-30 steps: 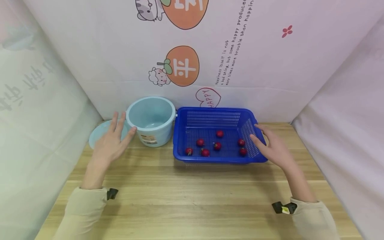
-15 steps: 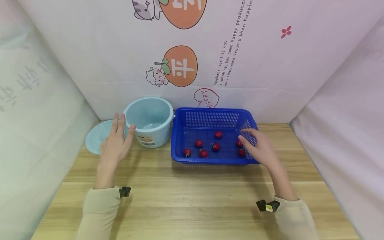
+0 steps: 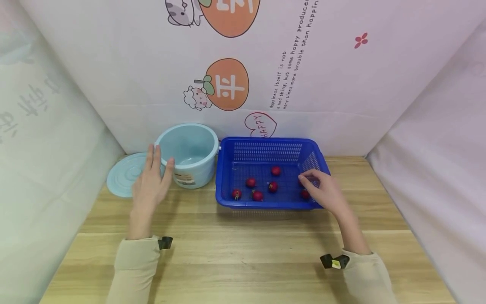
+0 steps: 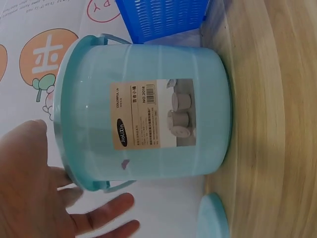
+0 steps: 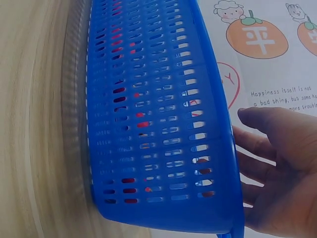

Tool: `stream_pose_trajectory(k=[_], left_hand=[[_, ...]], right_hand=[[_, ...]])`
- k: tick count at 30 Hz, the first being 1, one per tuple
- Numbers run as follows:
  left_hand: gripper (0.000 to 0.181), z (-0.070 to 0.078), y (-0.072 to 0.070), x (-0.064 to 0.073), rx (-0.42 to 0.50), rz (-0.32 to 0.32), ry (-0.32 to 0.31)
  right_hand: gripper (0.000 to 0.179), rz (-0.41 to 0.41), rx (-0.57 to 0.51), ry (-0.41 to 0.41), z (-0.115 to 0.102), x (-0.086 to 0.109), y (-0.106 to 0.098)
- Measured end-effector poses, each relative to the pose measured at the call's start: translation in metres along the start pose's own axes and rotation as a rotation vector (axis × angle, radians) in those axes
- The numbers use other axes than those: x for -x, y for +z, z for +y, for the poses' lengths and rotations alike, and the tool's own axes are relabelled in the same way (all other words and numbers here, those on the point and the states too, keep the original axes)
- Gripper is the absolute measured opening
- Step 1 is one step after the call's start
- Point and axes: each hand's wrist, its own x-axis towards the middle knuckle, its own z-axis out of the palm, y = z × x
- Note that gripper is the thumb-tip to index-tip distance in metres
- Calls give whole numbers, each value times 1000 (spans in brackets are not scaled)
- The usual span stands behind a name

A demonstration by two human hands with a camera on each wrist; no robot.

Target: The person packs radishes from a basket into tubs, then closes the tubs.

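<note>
My left hand (image 3: 151, 183) is beside the left rim of a light-blue plastic bucket (image 3: 197, 175), fingers extended and thumb in front of the rim. In the left wrist view the hand (image 4: 27, 173) holds nothing, and the bucket's label (image 4: 153, 114) faces the camera. My right hand (image 3: 327, 193) reaches over the right wall of a blue slotted basket (image 3: 265, 204), thumb and fingers bent loosely towards each other. Several small round red radish-like vegetables (image 3: 257, 195) lie on the basket's floor. One beneath the right fingertips is partly hidden; no grip on it shows.
A light-blue round lid (image 3: 123, 175) lies left of the bucket, partly behind the left hand. Bucket and basket stand side by side on a wooden table (image 3: 243, 253), against a printed cloth wall (image 3: 322, 131). Cloth also hangs on both sides.
My right hand has moved left and inward over the basket, its thumb and fingertips drawing closer together. My left hand has shifted slightly right, uncovering more of the lid. Bucket and basket stay put.
</note>
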Motion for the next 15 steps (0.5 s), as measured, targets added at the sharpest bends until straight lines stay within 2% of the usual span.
stream_pose_trajectory(k=[6,15], left_hand=[[86,0,10,-6,36,49,44],[85,1,17,-5,84,76,50]], right_hand=[[29,17,0,-11,-1,-2,6],[26,31,-21,-24,-3,0,18]])
